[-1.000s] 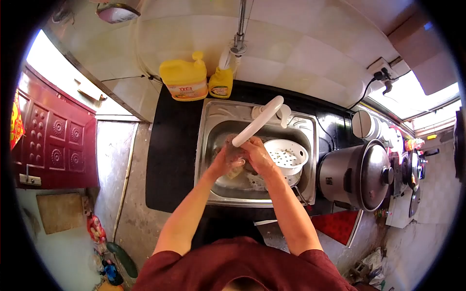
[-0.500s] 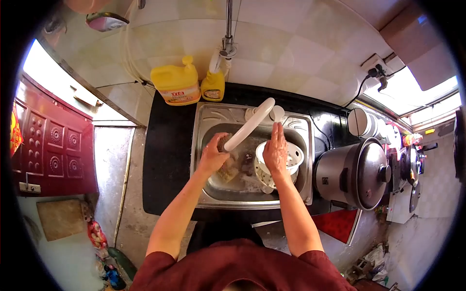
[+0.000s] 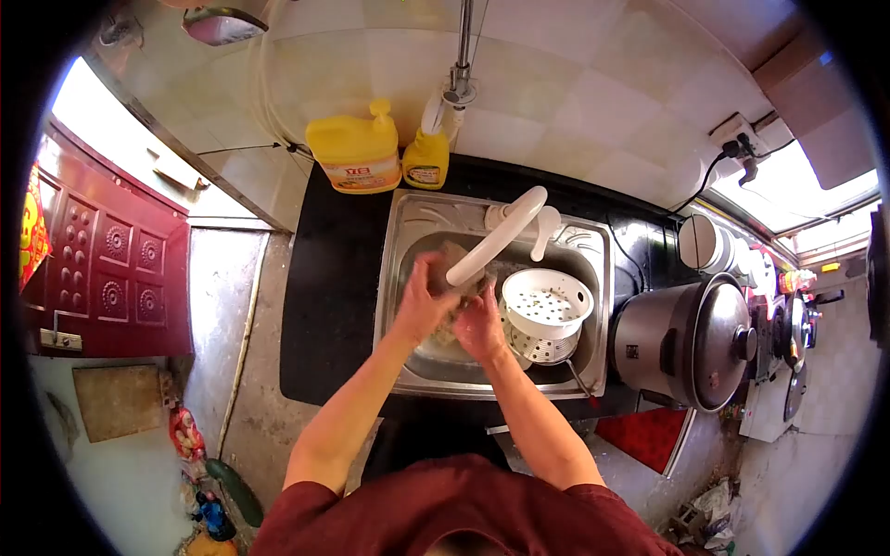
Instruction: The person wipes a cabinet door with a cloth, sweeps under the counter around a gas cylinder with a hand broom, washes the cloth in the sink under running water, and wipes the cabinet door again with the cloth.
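Both hands are inside the steel sink (image 3: 394, 347), under the spout of the white faucet (image 3: 496, 243). My left hand (image 3: 425, 301) is closed around a brownish, rough-looking clump (image 3: 452, 254), partly hidden by the fingers and the spout and blurred. My right hand (image 3: 480, 324) is against the same clump from the right, fingers curled up near the spout's end. Beside it, a white perforated basket (image 3: 547, 306) with small dark bits inside rests on a metal colander (image 3: 542, 348). The faucet's lever (image 3: 545, 232) points down to the right. Running water cannot be made out.
Behind the sink's left corner stand a yellow detergent jug (image 3: 354, 148) and a yellow spray bottle (image 3: 426, 162). A large lidded cooker (image 3: 663, 334) is right of the sink. White stacked bowls (image 3: 700, 246) stand behind it. A thin handle (image 3: 582, 378) crosses the sink's front rim.
My right hand has left the faucet lever and come down-left to the clump by my left hand. The lever has swung downward. The whole view has shifted slightly right.
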`<state>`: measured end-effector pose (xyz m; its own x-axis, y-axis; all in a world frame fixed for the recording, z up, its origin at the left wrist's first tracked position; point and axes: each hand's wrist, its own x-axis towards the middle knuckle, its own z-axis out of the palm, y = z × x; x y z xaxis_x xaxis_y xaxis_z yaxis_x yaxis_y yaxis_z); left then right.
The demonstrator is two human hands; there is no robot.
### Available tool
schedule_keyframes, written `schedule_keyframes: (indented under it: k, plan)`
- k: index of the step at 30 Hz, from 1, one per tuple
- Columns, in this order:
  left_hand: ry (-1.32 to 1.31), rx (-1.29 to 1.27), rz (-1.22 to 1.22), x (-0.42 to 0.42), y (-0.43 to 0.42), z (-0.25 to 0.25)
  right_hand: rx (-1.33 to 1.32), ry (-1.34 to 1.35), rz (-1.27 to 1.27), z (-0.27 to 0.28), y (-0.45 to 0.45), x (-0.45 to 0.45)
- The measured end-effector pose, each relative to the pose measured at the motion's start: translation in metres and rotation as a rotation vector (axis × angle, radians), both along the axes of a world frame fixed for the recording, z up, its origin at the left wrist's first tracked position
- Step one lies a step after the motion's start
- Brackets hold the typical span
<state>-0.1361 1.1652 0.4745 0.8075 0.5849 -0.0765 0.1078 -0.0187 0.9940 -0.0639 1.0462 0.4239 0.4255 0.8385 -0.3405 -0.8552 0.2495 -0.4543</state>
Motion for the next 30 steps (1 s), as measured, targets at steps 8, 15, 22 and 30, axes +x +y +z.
schedule_keyframes:
  k: [8, 15, 22, 30]
  plan:
    - [-0.117, -0.657, 0.186, -0.024, 0.006, -0.045, 0.021, 0.485, 0.054, 0.023, -0.004, -0.007]
    - [-0.417, -1.115, -0.403, -0.006, 0.011, -0.053, 0.106, 0.571, 0.195, 0.049, 0.000, -0.027]
    - [0.166, -0.422, -0.375, 0.029, 0.026, -0.017, -0.284, 0.179, 0.356, 0.036, -0.003, -0.002]
    - [0.297, 0.281, 0.012, 0.040, -0.013, -0.085, -0.683, -1.351, 0.015, -0.052, 0.006, -0.008]
